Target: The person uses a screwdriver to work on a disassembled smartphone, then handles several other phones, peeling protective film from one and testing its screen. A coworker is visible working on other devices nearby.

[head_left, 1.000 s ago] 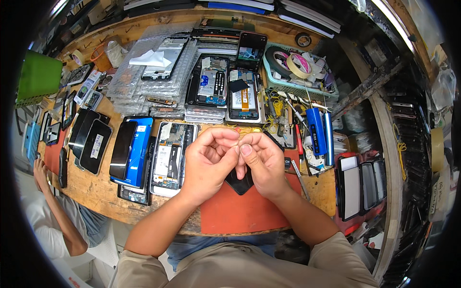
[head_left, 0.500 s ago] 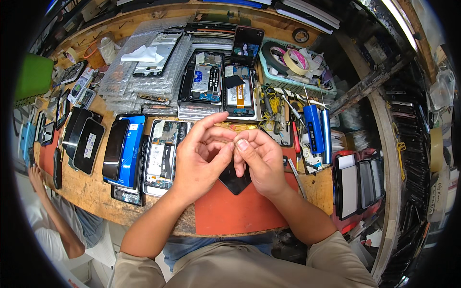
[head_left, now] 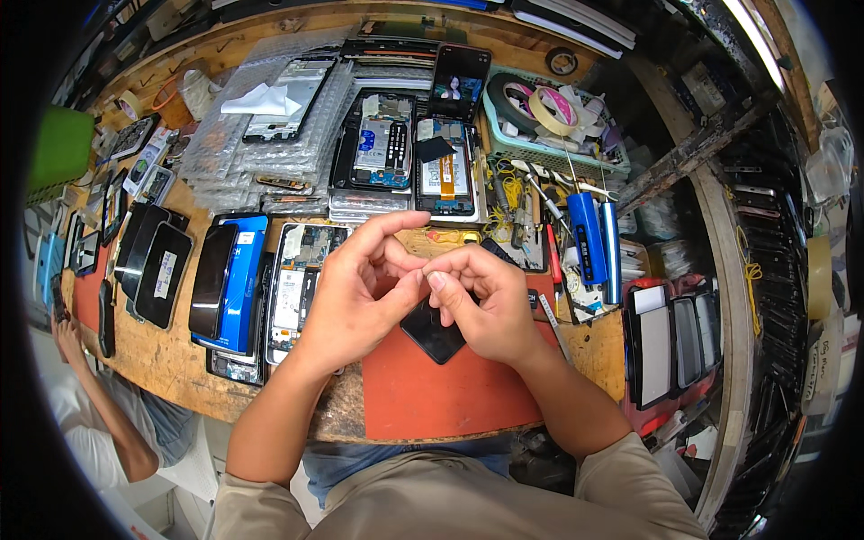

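Observation:
My left hand (head_left: 346, 297) and my right hand (head_left: 490, 306) meet over the red work mat (head_left: 450, 400), fingertips pressed together. They pinch a tiny piece (head_left: 425, 272), too small to identify. Just below the hands a small black phone (head_left: 434, 335) lies flat on the mat, partly hidden by my right hand's fingers; whether the hand touches it is unclear. An opened phone with its circuit board showing (head_left: 292, 288) lies just left of my left hand.
Two opened phones (head_left: 409, 157) lie beyond the hands, bubble-wrap bags (head_left: 229, 153) at back left. A green basket of tape rolls (head_left: 549, 112) stands at back right, blue tools (head_left: 589, 238) beside it. Dark phones (head_left: 162, 265) lie at left. Another person's arm (head_left: 99, 396) is at lower left.
My hands stay joined over the mat. The left hand's raised fingers have curled down toward the right fingertips.

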Demonstrator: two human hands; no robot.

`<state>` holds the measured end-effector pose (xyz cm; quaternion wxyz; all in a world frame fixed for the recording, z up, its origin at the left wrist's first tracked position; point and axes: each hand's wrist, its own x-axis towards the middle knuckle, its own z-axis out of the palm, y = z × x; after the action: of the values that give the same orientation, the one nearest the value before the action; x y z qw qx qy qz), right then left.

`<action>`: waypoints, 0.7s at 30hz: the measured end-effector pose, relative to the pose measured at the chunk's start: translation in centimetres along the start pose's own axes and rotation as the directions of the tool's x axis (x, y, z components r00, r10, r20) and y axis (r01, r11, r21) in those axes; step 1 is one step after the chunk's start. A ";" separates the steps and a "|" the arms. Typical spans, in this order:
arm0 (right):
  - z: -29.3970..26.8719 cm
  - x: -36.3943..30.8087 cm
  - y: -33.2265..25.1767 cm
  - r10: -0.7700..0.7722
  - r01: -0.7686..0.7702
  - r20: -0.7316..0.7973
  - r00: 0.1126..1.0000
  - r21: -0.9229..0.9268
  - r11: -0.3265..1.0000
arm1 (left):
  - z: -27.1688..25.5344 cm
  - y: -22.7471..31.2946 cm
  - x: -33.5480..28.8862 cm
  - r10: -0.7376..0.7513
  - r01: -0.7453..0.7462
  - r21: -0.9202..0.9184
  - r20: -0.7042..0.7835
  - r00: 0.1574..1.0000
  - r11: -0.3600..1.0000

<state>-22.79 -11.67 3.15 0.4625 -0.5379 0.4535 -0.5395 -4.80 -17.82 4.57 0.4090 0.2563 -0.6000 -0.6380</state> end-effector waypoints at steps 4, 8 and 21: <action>0.1 -0.2 -0.1 -0.065 0.065 -0.002 0.998 -0.043 0.997 | -0.5 0.1 0.1 -0.041 0.045 -0.110 0.038 0.998 0.993; 0.0 -0.2 -0.2 -0.071 0.071 0.005 0.997 -0.044 0.997 | -0.7 0.0 0.1 -0.062 0.073 -0.224 0.059 0.996 0.972; -0.3 0.5 0.1 0.048 -0.047 -0.011 0.999 0.045 0.998 | -0.2 0.3 0.2 0.004 -0.005 0.267 0.005 1.000 0.964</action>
<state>-23.12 -12.17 3.11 0.4842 -0.5132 0.4570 -0.5416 -4.74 -18.10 4.85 0.3711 0.3062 -0.6819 -0.5509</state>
